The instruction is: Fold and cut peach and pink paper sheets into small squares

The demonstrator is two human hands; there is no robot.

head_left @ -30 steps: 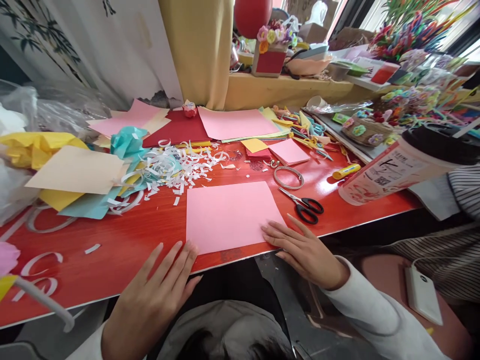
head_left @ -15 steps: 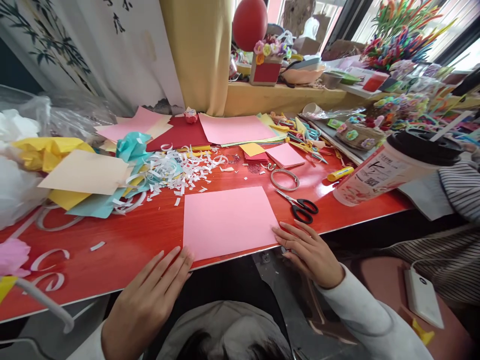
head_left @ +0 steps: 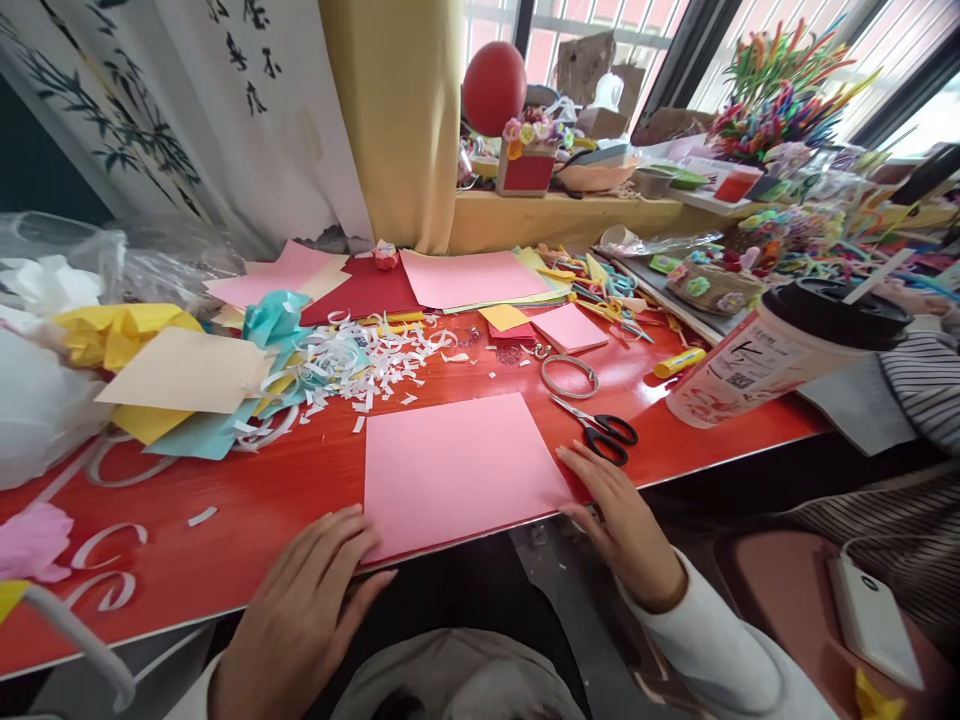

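Observation:
A pink sheet of paper point(head_left: 457, 470) lies flat at the front edge of the red table point(head_left: 225, 540). My left hand point(head_left: 315, 580) rests at its lower left corner, fingers stretched over the edge and the thumb apart below. At the lower right corner is my right hand point(head_left: 622, 525), fingertips along the sheet's side and thumb spread. Neither hand grips the paper. Black-handled scissors point(head_left: 609, 432) lie just beyond my right fingertips, and a roll of tape point(head_left: 570, 376) sits behind them.
White paper shreds point(head_left: 367, 360) are heaped left of centre, beside coloured paper scraps point(head_left: 187, 370). More pink paper point(head_left: 472, 278) lies at the back. A lidded cup point(head_left: 780, 350) and a yellow glue stick point(head_left: 679, 362) stand and lie on the right. A person's striped sleeve point(head_left: 926, 375) shows there.
The view has tilted up slightly, so things sit lower. My left thumb has moved away from its fingers, and my right hand has turned, its fingers now along the sheet's right side.

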